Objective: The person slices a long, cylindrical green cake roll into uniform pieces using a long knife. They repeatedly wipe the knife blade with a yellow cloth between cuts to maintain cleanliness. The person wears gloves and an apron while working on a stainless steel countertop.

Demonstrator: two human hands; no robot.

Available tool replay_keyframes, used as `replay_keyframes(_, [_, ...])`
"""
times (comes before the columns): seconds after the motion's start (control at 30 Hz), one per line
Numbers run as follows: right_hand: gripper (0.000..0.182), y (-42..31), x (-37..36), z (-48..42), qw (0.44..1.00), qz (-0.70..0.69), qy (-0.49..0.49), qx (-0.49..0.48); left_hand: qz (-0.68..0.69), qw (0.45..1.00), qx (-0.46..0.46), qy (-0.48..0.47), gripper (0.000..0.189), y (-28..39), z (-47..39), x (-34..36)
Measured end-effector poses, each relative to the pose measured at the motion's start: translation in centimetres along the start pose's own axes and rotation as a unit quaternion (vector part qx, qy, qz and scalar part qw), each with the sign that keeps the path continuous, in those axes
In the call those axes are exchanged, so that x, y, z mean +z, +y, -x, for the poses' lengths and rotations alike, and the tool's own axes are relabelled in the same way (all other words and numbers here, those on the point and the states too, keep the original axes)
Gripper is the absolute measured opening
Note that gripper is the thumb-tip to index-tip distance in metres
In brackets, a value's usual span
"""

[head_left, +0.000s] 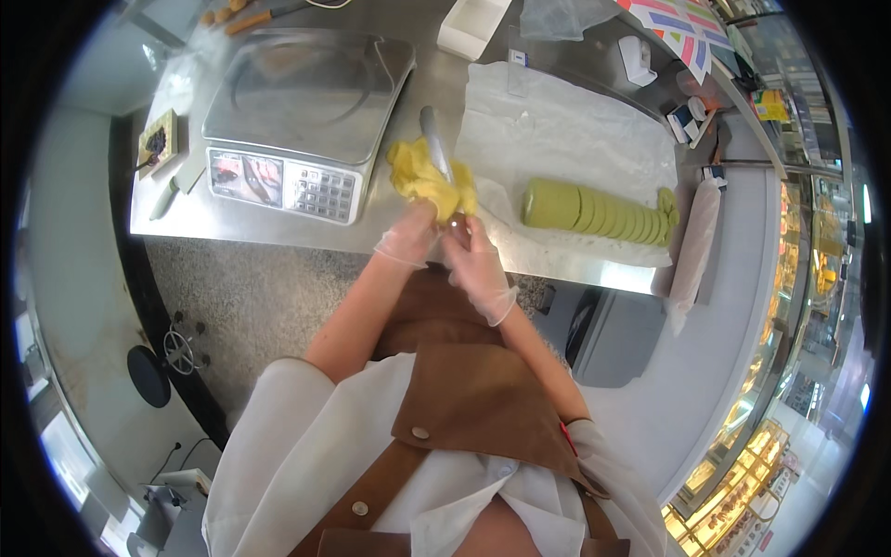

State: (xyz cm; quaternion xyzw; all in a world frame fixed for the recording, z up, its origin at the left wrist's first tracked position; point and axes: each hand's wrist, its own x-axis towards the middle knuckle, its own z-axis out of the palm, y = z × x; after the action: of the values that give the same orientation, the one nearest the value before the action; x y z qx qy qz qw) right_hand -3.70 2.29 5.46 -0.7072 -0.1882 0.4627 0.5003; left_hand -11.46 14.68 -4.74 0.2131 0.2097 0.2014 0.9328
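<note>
A clear glove covers each hand. My left hand [411,230] grips a yellow cloth [421,174], which is bunched around the blade of a knife [433,139]. The blade's rounded tip sticks out past the cloth, pointing away from me. In my right hand [477,254] is the knife's brown handle. To the right, a green roll cake [592,212] lies on white paper [564,125]. Its left part is a thick uncut piece, the rest is in several slices, and a slice leans at its right end. Both hands are at the table's near edge, apart from the cake.
A digital scale [299,97] stands on the steel table [299,233] at the left. Beyond it lie a small green-handled knife [165,200] and a square dish [169,150] with dark bits. A white box [473,28] is at the back; a wrapped roll [696,237] lies far right.
</note>
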Motion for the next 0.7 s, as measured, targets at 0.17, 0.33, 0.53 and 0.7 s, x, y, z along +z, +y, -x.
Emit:
replay_keyframes(0.17, [0.036, -2.0, -1.3, 2.4, 0.997, 0.032, -0.018, 0.068, 0.020, 0.996, 0.011, 0.085, 0.037, -0.2, -2.0, 0.6])
replay_keyframes(0.33, [0.036, -3.1, -1.8, 5.4, 0.996, -0.007, -0.041, 0.081, -0.296, 0.942, 0.135, 0.076, 0.034, 1.3, -6.1, -4.2])
replay_keyframes(0.53, [0.036, -3.9, -4.1, 9.2, 0.994, 0.054, -0.032, 0.087, 0.064, 0.967, -0.009, 0.246, 0.029, 3.9, -8.4, 0.5])
replay_keyframes(0.7, [0.036, -5.0, -5.2, 12.4, 0.996, 0.082, -0.027, 0.036, 0.079, 0.952, -0.040, 0.294, 0.028, 6.3, -11.3, -2.8])
